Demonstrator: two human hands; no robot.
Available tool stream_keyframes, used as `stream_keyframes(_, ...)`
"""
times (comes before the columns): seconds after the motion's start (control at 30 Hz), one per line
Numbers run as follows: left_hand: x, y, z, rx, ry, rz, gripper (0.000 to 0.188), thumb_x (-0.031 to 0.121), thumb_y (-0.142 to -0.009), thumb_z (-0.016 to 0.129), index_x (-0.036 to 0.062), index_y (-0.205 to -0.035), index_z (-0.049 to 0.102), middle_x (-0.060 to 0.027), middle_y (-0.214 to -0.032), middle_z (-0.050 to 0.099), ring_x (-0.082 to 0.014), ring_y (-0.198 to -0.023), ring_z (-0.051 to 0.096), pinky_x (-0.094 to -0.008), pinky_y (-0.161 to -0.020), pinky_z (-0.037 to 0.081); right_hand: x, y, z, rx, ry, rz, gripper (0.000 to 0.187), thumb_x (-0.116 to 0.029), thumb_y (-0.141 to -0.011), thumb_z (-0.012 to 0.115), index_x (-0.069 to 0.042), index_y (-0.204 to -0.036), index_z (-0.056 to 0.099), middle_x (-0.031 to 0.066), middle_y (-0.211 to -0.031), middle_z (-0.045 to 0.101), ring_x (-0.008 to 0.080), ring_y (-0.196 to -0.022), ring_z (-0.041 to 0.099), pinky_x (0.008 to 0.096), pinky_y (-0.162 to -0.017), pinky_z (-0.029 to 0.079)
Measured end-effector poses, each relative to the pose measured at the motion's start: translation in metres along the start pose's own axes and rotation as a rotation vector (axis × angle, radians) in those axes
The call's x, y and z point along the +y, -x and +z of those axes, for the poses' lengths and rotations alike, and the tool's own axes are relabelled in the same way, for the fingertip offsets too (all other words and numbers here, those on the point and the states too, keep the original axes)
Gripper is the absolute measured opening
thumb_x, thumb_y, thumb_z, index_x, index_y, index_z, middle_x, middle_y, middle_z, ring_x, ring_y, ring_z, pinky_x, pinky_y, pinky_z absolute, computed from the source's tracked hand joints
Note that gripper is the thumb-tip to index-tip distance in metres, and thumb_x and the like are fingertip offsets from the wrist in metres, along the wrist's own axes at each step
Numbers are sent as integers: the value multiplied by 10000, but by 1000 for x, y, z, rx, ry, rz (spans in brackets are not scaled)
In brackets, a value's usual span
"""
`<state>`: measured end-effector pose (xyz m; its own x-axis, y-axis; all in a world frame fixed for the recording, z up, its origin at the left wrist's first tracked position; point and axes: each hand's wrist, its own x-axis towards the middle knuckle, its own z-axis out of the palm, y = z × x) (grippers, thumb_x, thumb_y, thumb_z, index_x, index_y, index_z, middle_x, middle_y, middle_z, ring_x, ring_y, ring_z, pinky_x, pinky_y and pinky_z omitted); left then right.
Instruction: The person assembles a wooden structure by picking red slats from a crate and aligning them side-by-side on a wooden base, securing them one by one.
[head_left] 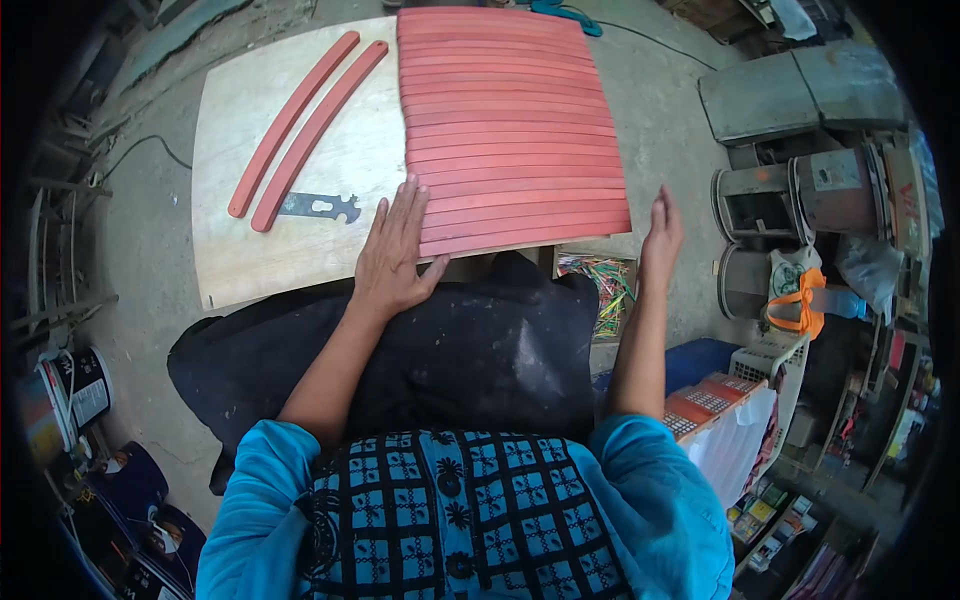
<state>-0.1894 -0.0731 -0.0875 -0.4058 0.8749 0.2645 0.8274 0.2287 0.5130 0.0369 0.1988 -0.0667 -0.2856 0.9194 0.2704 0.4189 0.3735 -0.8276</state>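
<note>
Red painted wooden slats [510,130] lie side by side, edges touching, across the right part of a pale plywood board [225,130]. My left hand [393,255] rests flat, fingers stretched out, against the left ends of the nearest slats. Just off their right ends, my right hand [661,240] is raised on edge with its fingers straight and nothing visible in it. Two curved red strips with holes at their ends, one [290,125] beside the other [320,140], lie slanted on the board's left part. A flat dark metal tool [300,205] with notches lies beside them.
Under the board's near right edge stands a box of thin coloured sticks [608,290]. Metal spools [755,200], an orange bag [800,305] and plastic baskets [715,395] stand to the right. Buckets [85,385] are at the left. Dark cloth [450,330] covers my lap.
</note>
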Motion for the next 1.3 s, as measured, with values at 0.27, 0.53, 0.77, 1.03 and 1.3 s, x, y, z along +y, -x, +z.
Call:
stream_keyframes(0.27,14,20,17,70,-257,-228,812,391,-794,541,-34,-1373,163,-199,-1443,158,-307,-1355,110,-537,-1055,-28,32,48,15,-48,-291,223,397,-90,-881,487,62,-1244,440,187,-1170,543,217,-1085,519,300,-918,403)
stream_keyframes(0.53,10,19,13,-55,-206,-241,805,402,-805,503,-66,-1364,161,-213,-1446,125,-304,-1361,65,-548,-1046,-58,29,47,17,-38,-571,347,396,-40,-862,519,81,-1231,443,149,-1079,579,169,-920,577,276,-797,480)
stream_keyframes(0.77,14,19,14,-74,-269,-268,813,381,-811,509,-56,-1376,122,-206,-1456,90,-324,-1360,48,-549,-1048,-34,26,49,13,87,-530,556,347,-190,-845,591,84,-1053,543,110,-817,610,147,-676,594,271,-600,533)
stream_keyframes(1.03,0,26,9,8,-47,-178,932,292,-692,612,-55,-1380,86,-221,-1451,91,-325,-1358,66,-481,-1077,-16,0,52,-22,143,-837,428,264,-163,-845,574,33,-1018,547,71,-723,584,128,-601,569,285,-580,548)
stream_keyframes(1.3,-2,27,17,38,-132,-173,874,229,-699,601,-27,-1386,126,-191,-1449,149,-310,-1357,95,-449,-1089,20,-10,43,-88,329,-995,359,205,-190,-854,563,6,-915,570,72,-712,578,153,-606,564,395,-698,548)
